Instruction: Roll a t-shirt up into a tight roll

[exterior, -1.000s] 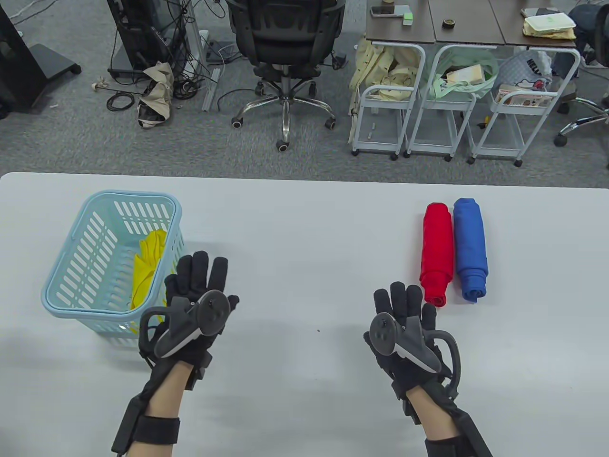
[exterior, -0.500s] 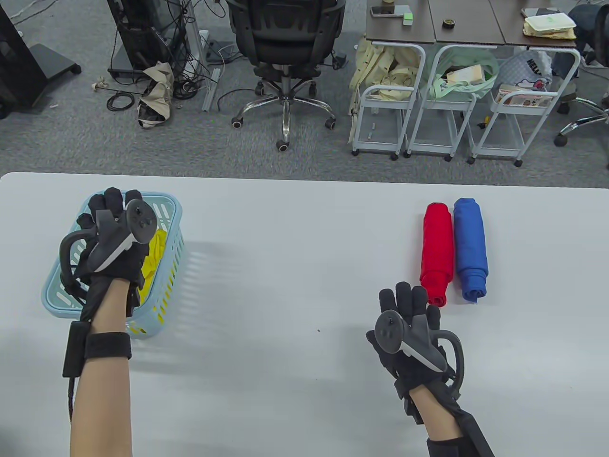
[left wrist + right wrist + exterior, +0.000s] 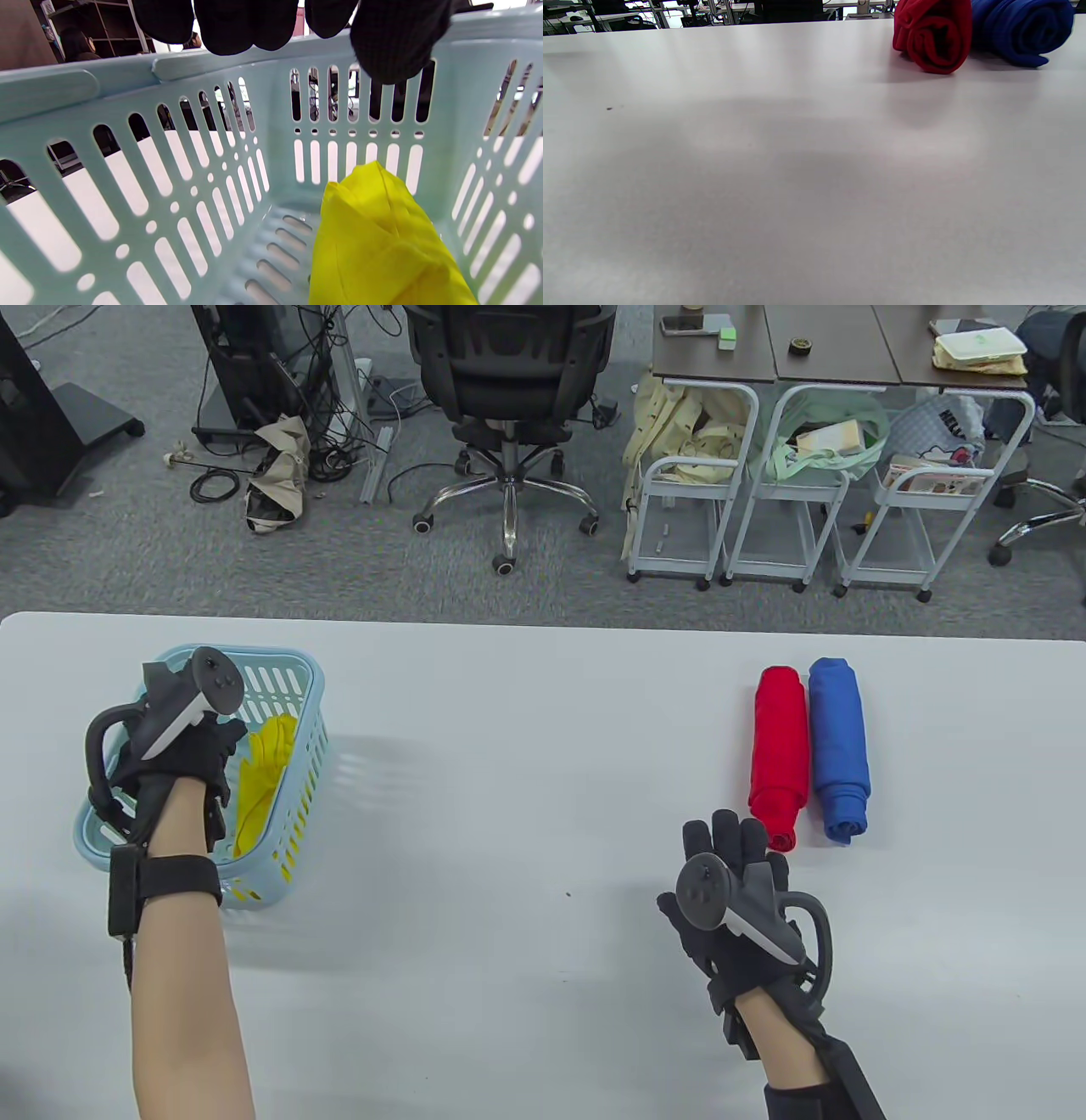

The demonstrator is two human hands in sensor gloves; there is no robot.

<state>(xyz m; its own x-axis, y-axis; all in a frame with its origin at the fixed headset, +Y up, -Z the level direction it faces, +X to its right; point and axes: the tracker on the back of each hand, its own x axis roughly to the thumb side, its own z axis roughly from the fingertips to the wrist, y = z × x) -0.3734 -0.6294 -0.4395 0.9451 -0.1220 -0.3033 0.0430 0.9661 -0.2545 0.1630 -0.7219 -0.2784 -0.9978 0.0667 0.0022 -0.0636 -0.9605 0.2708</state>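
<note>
Two rolled shirts, a red roll and a blue roll, lie touching side by side near the right edge of the desk, both where they lay half a second ago. The yellow t-shirt is not rolled; it sits crumpled inside the pale blue basket near the desk's left edge, against the basket's right wall.

The left hand hangs over the basket's opening. Half a second ago its knuckles and fingers showed above the far rim; now the hand has tipped downward into the basket, so from above only the back of the glove and its tracker show. In the left wrist view the gloved fingertips hang from the top edge in front of the basket's slotted far wall, apart from the yellow cloth below them and holding nothing. The fingers look loosely bent rather than clenched, though only their tips can be seen.

The right hand lies low over the desk near its front edge, just in front of the red roll's near end, fingers straight and close together, gripping nothing. It has crept a little farther from the front edge since the earlier frame. The right wrist view shows only bare desk with the two rolls' near ends at the top right; no fingers appear there.
</note>
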